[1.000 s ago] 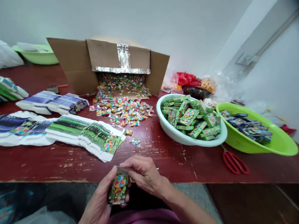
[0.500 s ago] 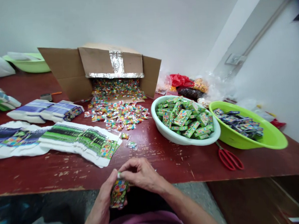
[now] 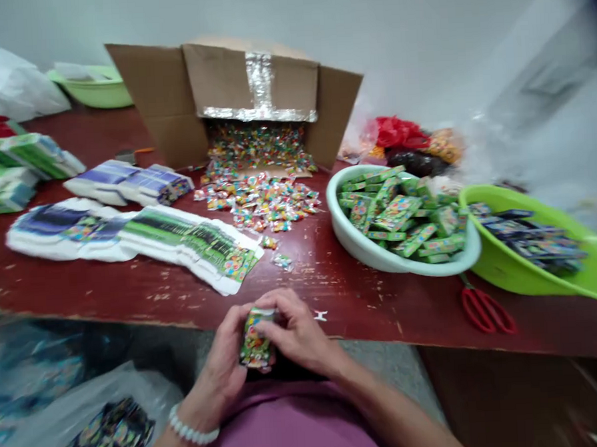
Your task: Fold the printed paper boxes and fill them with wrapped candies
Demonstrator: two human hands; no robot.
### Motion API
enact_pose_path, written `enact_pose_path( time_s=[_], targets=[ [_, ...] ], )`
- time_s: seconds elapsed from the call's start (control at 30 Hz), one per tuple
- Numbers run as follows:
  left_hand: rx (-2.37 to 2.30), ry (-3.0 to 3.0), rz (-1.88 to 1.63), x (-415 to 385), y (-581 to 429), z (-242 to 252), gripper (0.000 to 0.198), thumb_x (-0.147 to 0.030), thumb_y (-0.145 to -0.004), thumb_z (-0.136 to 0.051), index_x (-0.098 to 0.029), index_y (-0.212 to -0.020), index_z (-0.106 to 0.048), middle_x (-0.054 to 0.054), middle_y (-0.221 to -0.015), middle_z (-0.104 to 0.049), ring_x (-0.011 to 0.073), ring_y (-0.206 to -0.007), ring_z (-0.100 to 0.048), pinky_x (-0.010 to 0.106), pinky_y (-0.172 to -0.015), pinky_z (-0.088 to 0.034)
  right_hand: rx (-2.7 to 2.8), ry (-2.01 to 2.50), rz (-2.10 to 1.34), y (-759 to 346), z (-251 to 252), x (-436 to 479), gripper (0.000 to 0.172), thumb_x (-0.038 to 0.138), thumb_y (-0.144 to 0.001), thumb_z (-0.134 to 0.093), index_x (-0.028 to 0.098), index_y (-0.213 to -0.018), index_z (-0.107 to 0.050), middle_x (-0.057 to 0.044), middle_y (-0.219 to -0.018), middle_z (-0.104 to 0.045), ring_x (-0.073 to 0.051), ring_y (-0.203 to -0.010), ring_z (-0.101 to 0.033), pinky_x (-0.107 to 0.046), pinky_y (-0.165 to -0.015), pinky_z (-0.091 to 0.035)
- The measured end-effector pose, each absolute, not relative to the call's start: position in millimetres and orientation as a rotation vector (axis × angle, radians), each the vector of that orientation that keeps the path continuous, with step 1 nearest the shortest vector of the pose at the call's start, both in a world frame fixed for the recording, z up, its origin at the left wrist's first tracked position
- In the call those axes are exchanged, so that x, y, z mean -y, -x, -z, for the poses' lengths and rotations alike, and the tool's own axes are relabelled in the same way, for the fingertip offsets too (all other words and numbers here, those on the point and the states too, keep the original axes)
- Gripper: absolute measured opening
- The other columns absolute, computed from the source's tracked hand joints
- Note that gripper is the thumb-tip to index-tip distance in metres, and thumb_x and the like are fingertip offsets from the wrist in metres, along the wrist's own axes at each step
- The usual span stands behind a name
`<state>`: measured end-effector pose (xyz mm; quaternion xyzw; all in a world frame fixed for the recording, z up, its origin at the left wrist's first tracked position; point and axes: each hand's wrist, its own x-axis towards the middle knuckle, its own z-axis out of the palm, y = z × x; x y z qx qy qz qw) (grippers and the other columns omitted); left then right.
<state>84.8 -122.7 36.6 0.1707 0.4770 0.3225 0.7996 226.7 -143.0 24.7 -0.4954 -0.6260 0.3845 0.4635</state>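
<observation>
Just in front of the table's edge, both hands are closed around one small green printed candy box (image 3: 256,349). My left hand (image 3: 225,361), with a pale bead bracelet at its wrist, wraps the box from the left. My right hand (image 3: 297,333) grips its upper right side, the thumb lying across the printed face. Fingers hide the back of the box. On the table ahead lie a fanned stack of flat green cartons (image 3: 194,245) and two loose wrapped candies, the nearer one a clear packet (image 3: 282,261).
An open cardboard box (image 3: 256,85) spills wrapped candies (image 3: 272,201) onto the table. To the right stand a pale blue basin (image 3: 349,244) of green boxes, a lime basin (image 3: 495,260) of dark boxes and red scissors (image 3: 488,310). A plastic bag (image 3: 137,385) sits below left.
The view has turned left and down. My right hand has moved from pinching the box's top end to holding its side, thumb on the face. A small white scrap now shows near the table edge.
</observation>
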Motion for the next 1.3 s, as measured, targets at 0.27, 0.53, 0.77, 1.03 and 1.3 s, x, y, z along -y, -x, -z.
enact_pose_path(
  time_s=[0.27, 0.53, 0.77, 1.03, 1.3],
  targets=[
    [-1.012, -0.454, -0.693, 130, -90, -30, 0.029, -0.040, -0.072, -0.070, -0.016, -0.086, -0.065, 0.001, -0.063, -0.068, 0.0195, -0.045, -0.063, 0.028, -0.039, -0.047, 1.233, 1.304, -1.262, -241, -23, 134, 0.022, 0.039, -0.081, -0.075, 0.017, -0.083, -0.073, -0.002, -0.081, -0.069, -0.014, -0.069, -0.064, -0.025, -0.062, -0.051],
    [-1.034, -0.356, -0.864, 126, -99, -28, 0.025, -0.036, -0.070, -0.078, -0.015, -0.077, -0.064, -0.002, -0.067, -0.069, 0.0129, -0.056, -0.064, 0.021, -0.051, -0.050, 1.365, 1.138, -1.041, -231, -29, 152, 0.013, 0.033, -0.083, -0.075, 0.021, -0.078, -0.073, -0.004, -0.088, -0.074, -0.017, -0.086, -0.067, -0.032, -0.084, -0.052],
    [-0.948, -0.319, -0.588, 131, -100, -27, 0.045, -0.058, -0.085, -0.059, -0.014, -0.084, -0.066, 0.002, -0.055, -0.066, 0.0187, -0.038, -0.060, 0.027, -0.030, -0.042, 1.249, 1.192, -1.224, -236, -22, 158, 0.025, 0.030, -0.079, -0.075, 0.023, -0.103, -0.071, -0.003, -0.096, -0.069, -0.015, -0.076, -0.064, -0.025, -0.061, -0.055],
    [-0.871, -0.353, -0.599, 135, -102, -25, 0.056, -0.068, -0.088, -0.049, -0.014, -0.081, -0.064, 0.005, -0.051, -0.064, 0.0195, -0.039, -0.061, 0.025, -0.031, -0.044, 0.969, 1.185, -1.407, -242, -18, 155, 0.038, 0.035, -0.072, -0.082, 0.020, -0.102, -0.066, 0.001, -0.083, -0.069, -0.010, -0.056, -0.060, -0.020, -0.050, -0.051],
    [-0.939, -0.429, -0.644, 140, -104, -18, 0.052, -0.065, -0.084, -0.059, -0.014, -0.090, -0.065, 0.004, -0.059, -0.068, 0.0170, -0.040, -0.062, 0.021, -0.031, -0.040, 0.999, 1.214, -1.480, -246, -27, 151, 0.030, 0.046, -0.077, -0.077, 0.017, -0.076, -0.067, 0.000, -0.064, -0.068, -0.012, -0.043, -0.057, -0.024, -0.043, -0.048]
  ],
)
